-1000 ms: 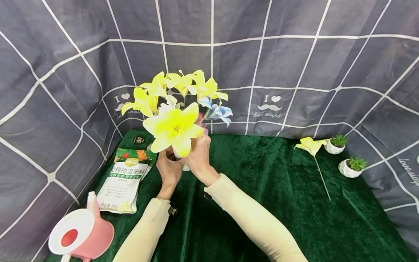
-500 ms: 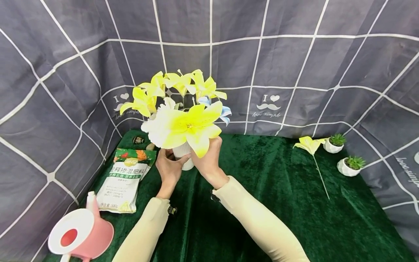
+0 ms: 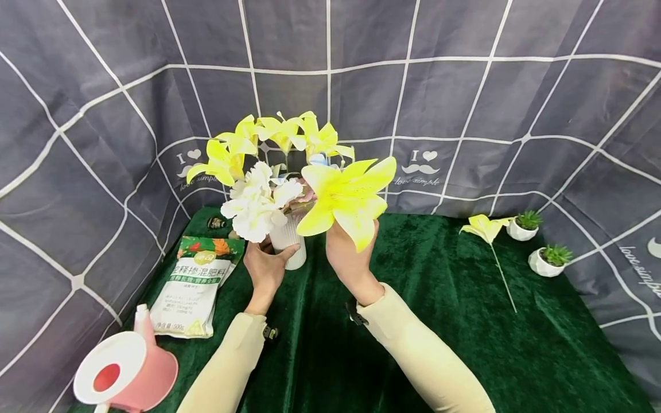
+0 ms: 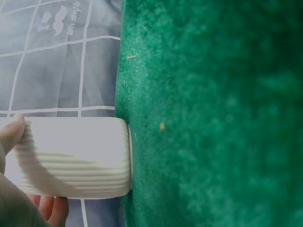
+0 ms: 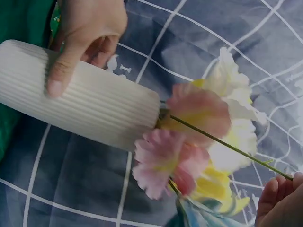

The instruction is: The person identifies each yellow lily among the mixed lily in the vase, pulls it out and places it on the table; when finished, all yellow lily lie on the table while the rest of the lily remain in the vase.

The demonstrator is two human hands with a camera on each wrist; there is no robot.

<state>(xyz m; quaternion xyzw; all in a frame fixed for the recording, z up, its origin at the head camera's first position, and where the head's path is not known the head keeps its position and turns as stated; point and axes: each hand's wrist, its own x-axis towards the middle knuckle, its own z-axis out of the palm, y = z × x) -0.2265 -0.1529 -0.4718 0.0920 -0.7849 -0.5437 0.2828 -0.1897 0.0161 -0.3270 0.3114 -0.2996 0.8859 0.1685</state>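
My left hand (image 3: pixel 265 268) grips the white ribbed vase (image 3: pixel 289 241), which stands on the green cloth, thumb across its front. Several flowers fill the vase: yellow lilies (image 3: pixel 281 133) at the back, a white bloom (image 3: pixel 253 206) in front, pink flowers (image 5: pixel 163 161) and a blue flower (image 5: pixel 210 213). To the right, my right hand (image 3: pixel 353 258) pinches the thin green stem (image 5: pixel 222 143) of a large yellow lily (image 3: pixel 345 198). This stem slants outward from the vase's mouth in the right wrist view. The lily's head partly covers my right fingers in the head view.
A fertilizer bag (image 3: pixel 191 292) and a pink watering can (image 3: pixel 142 373) are at the left. At the right lie a single yellow lily (image 3: pixel 485 229) and two potted succulents (image 3: pixel 549 261). A small dark object (image 3: pixel 216 222) sits at the back left; a grey checked curtain (image 3: pixel 454 97) hangs behind.
My right hand has moved rightward from the vase, and the large lily's head has swung right with it, uncovering the white bloom and vase. My left hand has stayed on the vase.
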